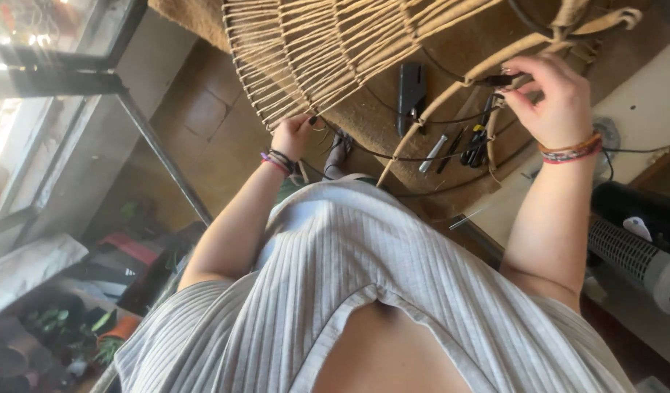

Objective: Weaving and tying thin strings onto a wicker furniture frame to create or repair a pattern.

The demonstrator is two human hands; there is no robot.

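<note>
Ribbed grey top (364, 284), left hand (293, 136) gripping woven rattan frame (328, 51), right hand (553, 94) pinching its rim.

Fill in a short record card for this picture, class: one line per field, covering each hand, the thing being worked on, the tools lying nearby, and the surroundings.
Left hand: left hand grips the lower edge of the woven cane frame, fingers curled on the strands.
Right hand: right hand pinches a cane rod near a dark clip.
Tools: black stapler-like tool, pens and small tools on the brown mat.
Wrists: bracelets on both.
Surroundings: potted plants lower left, a white tower fan to the right.
</note>
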